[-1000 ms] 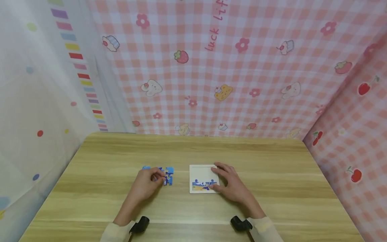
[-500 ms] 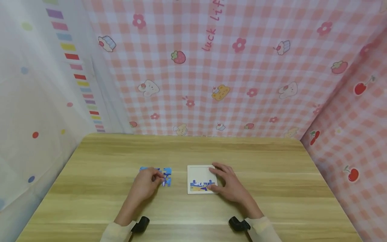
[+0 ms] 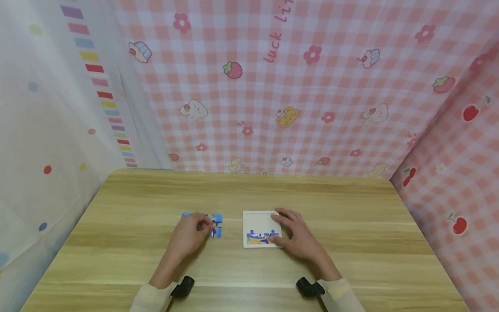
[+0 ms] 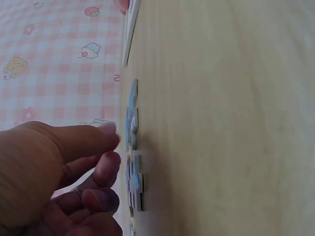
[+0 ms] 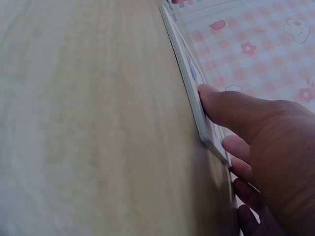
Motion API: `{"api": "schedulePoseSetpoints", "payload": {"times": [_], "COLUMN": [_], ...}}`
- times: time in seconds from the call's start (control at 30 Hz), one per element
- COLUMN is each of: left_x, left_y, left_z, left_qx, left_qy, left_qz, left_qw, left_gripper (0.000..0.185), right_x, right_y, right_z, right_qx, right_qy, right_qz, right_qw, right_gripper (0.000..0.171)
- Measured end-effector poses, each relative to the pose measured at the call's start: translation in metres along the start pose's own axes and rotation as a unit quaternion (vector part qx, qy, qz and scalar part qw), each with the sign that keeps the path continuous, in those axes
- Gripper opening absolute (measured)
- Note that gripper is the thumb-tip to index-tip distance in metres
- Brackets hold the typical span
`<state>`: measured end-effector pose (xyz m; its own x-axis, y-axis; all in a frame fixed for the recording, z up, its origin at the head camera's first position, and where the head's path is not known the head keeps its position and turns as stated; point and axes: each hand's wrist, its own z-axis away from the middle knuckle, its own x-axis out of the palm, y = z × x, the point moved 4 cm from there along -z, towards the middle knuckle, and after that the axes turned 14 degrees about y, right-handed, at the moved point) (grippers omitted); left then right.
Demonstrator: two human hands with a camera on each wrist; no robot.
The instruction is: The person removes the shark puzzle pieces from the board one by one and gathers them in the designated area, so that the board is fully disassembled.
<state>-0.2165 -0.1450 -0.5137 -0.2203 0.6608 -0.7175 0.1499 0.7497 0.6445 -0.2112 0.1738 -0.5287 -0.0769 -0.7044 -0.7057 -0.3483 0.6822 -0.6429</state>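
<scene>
In the head view my left hand [image 3: 189, 232] hovers over a group of blue jigsaw puzzle pieces [image 3: 217, 220], hiding part of them. Its thumb and fingers curl loosely, and the left wrist view shows nothing between them beside the puzzle pieces [image 4: 134, 182]. To the right lies a square white puzzle tray [image 3: 259, 219]. Along its front, fitted jigsaw pieces [image 3: 257, 238] form a strip of blue and yellow picture. My right hand [image 3: 298, 236] holds the tray's right side, thumb on the front part and fingers round the far right corner. The right wrist view shows that thumb on the tray [image 5: 197, 93].
Both things lie on a wood-grain table [image 3: 249, 271]. Behind it hangs a pink checked cloth [image 3: 257, 95], with a white dotted cloth [image 3: 50, 143] on the left. A black wrist mount [image 3: 182, 287] sits at the left cuff, another black mount [image 3: 309, 287] at the right.
My left fingertips shift slightly over the pieces. The right hand and the tray stay put; the whole head view sways a little.
</scene>
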Motion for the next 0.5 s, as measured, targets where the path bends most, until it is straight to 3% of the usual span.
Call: {"api": "schedulePoseSetpoints", "payload": {"times": [0.2,0.33,0.5], "left_x": [-0.002,-0.002,0.006], "left_y": [0.009,0.018,0.028], "left_z": [-0.001,0.001,0.005], "left_qx": [0.005,0.007,0.036], "left_qy": [0.018,0.011,0.004], "left_qz": [0.027,0.050,0.066], "left_qw": [0.9995,0.9986,0.9972], "left_gripper": [0.005,0.004,0.005], "right_x": [-0.001,-0.002,-0.002], "right_y": [0.000,-0.001,-0.004], "right_z": [0.000,-0.001,-0.001], "right_qx": [-0.002,0.007,0.006], "right_qy": [-0.001,-0.011,-0.016], "right_qz": [0.010,0.015,0.019], "right_qw": [1.000,1.000,1.000], "right_gripper": [0.065,0.065,0.063]}}
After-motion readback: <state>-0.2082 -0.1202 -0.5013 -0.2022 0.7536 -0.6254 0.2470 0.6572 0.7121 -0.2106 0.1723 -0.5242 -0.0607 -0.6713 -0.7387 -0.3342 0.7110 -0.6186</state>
